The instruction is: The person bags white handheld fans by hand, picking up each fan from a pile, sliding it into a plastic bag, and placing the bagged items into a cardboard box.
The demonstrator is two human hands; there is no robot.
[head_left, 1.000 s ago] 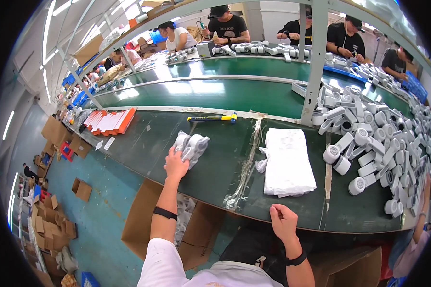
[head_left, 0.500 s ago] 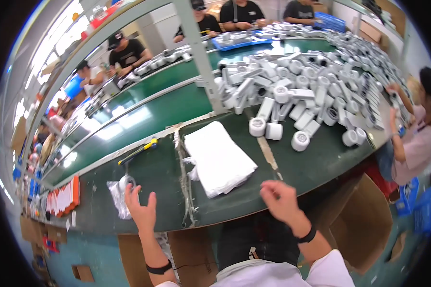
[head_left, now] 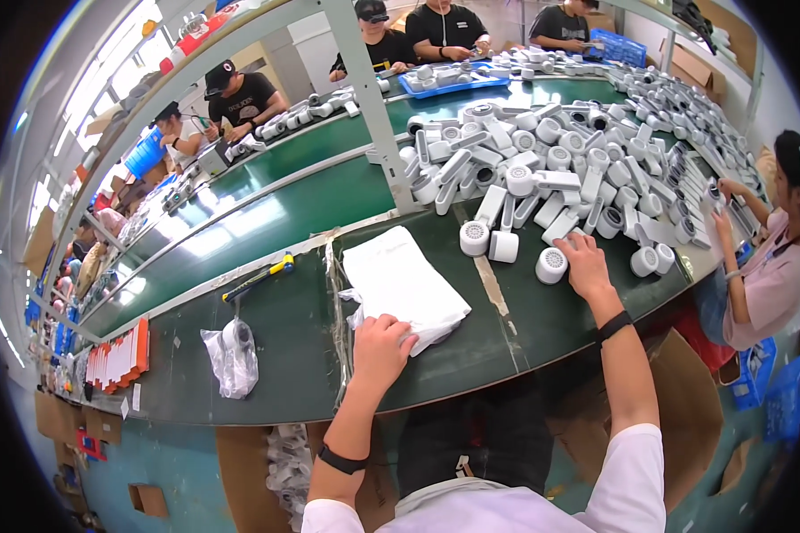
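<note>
The left hand point(head_left: 380, 355) has moved to the near edge of the white plastic stack point(head_left: 402, 275), fingers curled; its grip is unclear. Left on the table point(head_left: 293, 346), the bagged device point(head_left: 231, 358) now lies free. Farther right, the right hand point(head_left: 587, 269) has reached a grey-white device point(head_left: 552, 266) by the pile point(head_left: 542, 147); whether clamped, I cannot tell. Both hands are now at fresh pieces.

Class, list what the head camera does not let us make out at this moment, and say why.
- Head view: the right hand's palm, hidden by the back of that hand, so its grip is unclear.
- Head view: the white stack's near-left corner, covered by the left hand.
- Head view: the grey-white devices' total; they overlap.
- Head view: the cardboard box's lower part, cut off by the lower edge.
</note>
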